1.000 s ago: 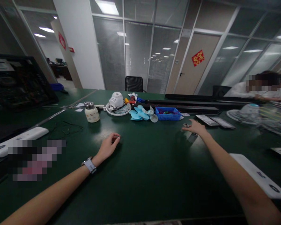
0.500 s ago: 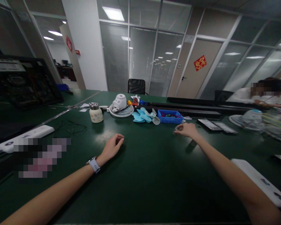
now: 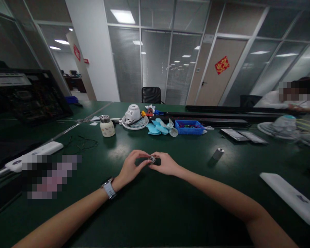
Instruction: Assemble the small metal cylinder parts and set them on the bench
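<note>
Near the table's middle, my left hand [image 3: 132, 166] and my right hand [image 3: 167, 164] meet at a small round grey part [image 3: 152, 159] with dark spots on its face. The fingertips of both hands pinch it from opposite sides, just above the green tabletop. Its exact kind is too small to make out. To the right of my right hand a short grey metal cylinder [image 3: 218, 154] stands on the table.
Behind my hands are light-blue fan blades [image 3: 158, 126], a white fan head with its grille [image 3: 134, 122], a blue tray [image 3: 188, 128] of small parts and a cream flask [image 3: 107, 127]. A long white device [image 3: 289, 196] lies at right. A person [image 3: 276, 98] sits beyond.
My right hand has moved left from near the blue tray, bringing a small round part to my left hand. The left fingers now pinch it too. The cylinder is uncovered.
</note>
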A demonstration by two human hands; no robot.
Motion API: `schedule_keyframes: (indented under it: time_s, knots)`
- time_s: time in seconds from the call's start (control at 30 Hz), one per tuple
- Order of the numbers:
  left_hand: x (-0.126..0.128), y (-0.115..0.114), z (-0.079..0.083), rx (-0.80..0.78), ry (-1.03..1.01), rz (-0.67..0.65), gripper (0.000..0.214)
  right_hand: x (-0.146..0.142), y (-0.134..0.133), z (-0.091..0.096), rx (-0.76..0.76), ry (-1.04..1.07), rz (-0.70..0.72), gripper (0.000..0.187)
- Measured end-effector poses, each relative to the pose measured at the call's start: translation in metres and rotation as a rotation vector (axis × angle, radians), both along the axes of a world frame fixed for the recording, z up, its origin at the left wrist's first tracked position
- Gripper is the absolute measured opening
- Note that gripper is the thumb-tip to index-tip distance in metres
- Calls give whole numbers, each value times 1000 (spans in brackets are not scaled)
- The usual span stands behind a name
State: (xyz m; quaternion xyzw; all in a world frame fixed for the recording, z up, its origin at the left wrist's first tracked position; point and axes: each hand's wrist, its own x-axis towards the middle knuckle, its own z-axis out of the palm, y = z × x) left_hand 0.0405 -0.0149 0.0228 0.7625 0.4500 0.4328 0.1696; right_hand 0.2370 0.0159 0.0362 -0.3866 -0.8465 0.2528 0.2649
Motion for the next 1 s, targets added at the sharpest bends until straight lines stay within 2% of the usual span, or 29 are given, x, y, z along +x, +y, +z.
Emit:
schedule_keyframes:
  time_s: [0.1,0.23,0.37,0.53,0.73,0.87,1.0]
  knots:
    - [9,0,3,-44,-11,-11,29,5,3,-8,-130,137,27,33]
    - [18,3,6,-56,-5,-3,27,6,3,-14,-194,211,37,32]
    - [21,7,10,-76,-19,-11,30,5,-1,-20,-192,250,18,33]
    - [23,16,18,-156,-62,-58,34,6,-3,-27,-107,288,40,34]
    - [23,18,26,-147,-82,-73,34,9,0,-32,-96,325,72,36]
    - [6,25,20,-101,-163,0,39,10,1,-32,-113,331,74,38]
    - [-21,35,1,-144,-141,95,41,10,1,-32,-138,347,86,40]
